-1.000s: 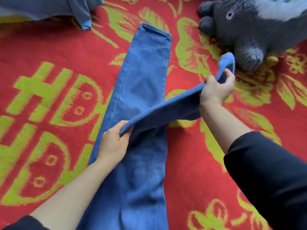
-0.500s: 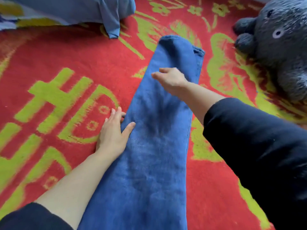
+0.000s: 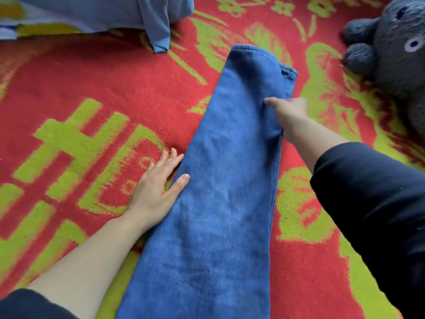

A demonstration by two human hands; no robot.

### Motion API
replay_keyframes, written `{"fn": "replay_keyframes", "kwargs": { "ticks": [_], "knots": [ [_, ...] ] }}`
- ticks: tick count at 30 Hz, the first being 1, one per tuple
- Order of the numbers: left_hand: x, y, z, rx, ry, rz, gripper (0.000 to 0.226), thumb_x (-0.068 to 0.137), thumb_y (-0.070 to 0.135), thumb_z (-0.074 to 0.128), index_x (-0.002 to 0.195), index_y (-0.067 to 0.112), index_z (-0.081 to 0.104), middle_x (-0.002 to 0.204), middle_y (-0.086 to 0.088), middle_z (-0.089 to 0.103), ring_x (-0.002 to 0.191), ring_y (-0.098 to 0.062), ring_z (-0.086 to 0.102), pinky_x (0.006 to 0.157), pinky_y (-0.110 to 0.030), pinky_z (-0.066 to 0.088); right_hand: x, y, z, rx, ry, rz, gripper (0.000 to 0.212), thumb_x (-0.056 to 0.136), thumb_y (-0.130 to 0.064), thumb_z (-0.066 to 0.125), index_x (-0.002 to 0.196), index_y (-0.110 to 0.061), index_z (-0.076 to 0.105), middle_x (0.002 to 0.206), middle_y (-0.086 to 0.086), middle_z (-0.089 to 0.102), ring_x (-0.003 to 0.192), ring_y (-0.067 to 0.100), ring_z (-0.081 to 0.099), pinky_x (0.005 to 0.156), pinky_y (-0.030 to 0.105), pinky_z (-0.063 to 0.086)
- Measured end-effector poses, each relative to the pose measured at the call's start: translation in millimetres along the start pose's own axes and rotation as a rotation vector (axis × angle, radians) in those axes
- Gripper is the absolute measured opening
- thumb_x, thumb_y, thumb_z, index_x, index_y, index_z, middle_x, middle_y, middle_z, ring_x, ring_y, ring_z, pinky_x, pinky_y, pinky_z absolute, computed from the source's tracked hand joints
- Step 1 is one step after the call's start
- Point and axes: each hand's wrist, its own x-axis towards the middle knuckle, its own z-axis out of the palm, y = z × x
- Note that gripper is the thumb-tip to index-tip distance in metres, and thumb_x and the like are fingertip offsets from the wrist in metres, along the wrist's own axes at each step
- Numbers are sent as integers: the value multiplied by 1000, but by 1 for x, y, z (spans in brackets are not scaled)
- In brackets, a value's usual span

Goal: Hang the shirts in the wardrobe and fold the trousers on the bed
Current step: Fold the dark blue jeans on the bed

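Blue denim trousers lie lengthwise on the red and green blanket, one leg laid over the other, hems pointing away from me. My left hand lies flat at the trousers' left edge, thumb on the denim, fingers straight on the blanket. At the right edge near the hems, my right hand rests on the top leg, fingers reaching onto the cloth. How its fingers lie underneath is hidden.
A light blue garment lies bunched at the top left of the bed. A grey plush toy sits at the top right, close to the trousers' hems.
The lifted leg came down onto the other one a second ago. Since then my right hand slid from the middle of the top leg to its right edge. My left hand stayed flat.
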Motion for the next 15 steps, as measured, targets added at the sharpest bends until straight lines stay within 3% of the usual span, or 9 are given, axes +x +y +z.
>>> {"fn": "replay_keyframes", "kwargs": {
  "ticks": [2, 4, 7, 12, 15],
  "knots": [
    [0, -2, -1, -27, -9, 4, 54, 96, 37, 48, 147, 28, 33, 153, 14, 18, 142, 1, 4, 115, -25, 2, 5, -16, -2, 192, -47, 32, 32, 70, -19, 76, 97, -13, 58, 82, 1, 63, 69, 15, 63, 61, 29, 53],
    [0, -3, -1, -39, -12, -1, 54, 96, 37, 48, 146, 31, 33, 153, 16, 17, 143, 2, 3, 116, -26, 2, 9, -31, -3, 262, -29, -113, 18, 68, -6, 68, 79, -20, 62, 73, -3, 63, 59, 11, 58, 56, 23, 50],
    [-1, -3, -1, -40, -9, -8, 54, 95, 39, 49, 146, 31, 33, 153, 16, 18, 143, 2, 4, 117, -28, 3, 17, -31, -3, 295, 67, -148, 26, 71, 1, 56, 79, -23, 64, 75, -5, 62, 65, 11, 54, 60, 26, 50],
    [0, -5, 0, -7, -14, -12, 61, 88, 52, 42, 145, 34, 32, 152, 21, 17, 143, 3, 4, 116, -26, 2, 39, 11, 2, -85, 122, -103, 21, 83, -17, 63, 104, -17, 64, 96, 1, 63, 88, 17, 59, 84, 29, 48],
    [1, -6, -1, -26, -24, -16, 61, 86, 53, 41, 144, 36, 32, 152, 22, 17, 142, 7, 4, 115, -24, 1, 46, 6, -7, -132, 258, -105, 18, 82, -25, 61, 99, -19, 67, 103, 4, 70, 97, 20, 64, 86, 26, 48]
  ]
}}
